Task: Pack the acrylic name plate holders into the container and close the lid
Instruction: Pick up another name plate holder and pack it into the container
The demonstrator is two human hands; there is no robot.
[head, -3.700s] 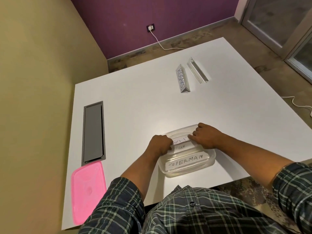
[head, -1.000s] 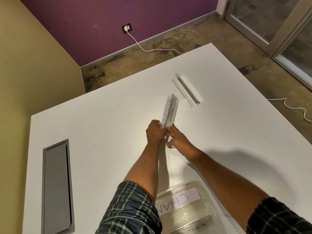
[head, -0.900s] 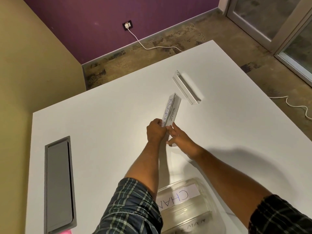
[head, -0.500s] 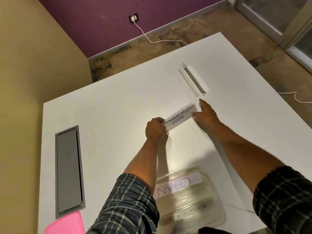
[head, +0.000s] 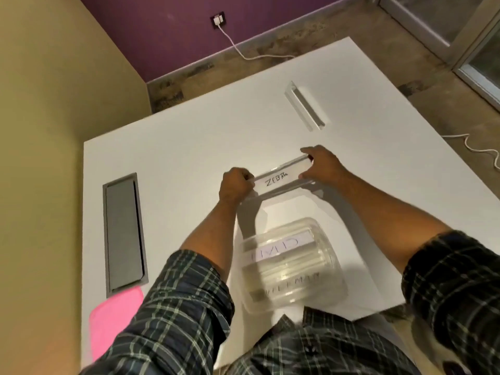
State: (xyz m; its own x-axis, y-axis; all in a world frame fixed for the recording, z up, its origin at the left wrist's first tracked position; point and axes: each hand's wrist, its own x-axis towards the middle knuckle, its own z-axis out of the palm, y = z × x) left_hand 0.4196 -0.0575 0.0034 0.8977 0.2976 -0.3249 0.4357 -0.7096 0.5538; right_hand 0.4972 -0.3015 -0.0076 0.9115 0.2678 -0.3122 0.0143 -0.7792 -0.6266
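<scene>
An acrylic name plate holder (head: 278, 182) with a "ZEBRA" card hangs crosswise above the white table (head: 189, 158). My left hand (head: 235, 185) grips its left end and my right hand (head: 322, 169) grips its right end. Nearer to me, the clear plastic container (head: 330, 250) stands near the table's front edge with two labelled holders lying inside. One more clear holder (head: 304, 108) lies on the table at the far right. The pink lid (head: 113, 323) rests at the front left corner.
A grey cable hatch (head: 123, 234) is set into the table at the left. A yellow wall runs close along the table's left side. A white cord (head: 476, 148) trails on the floor to the right.
The ZEBRA holder has turned from pointing away to lying crosswise and has come closer to the container. My right hand has closed on its right end.
</scene>
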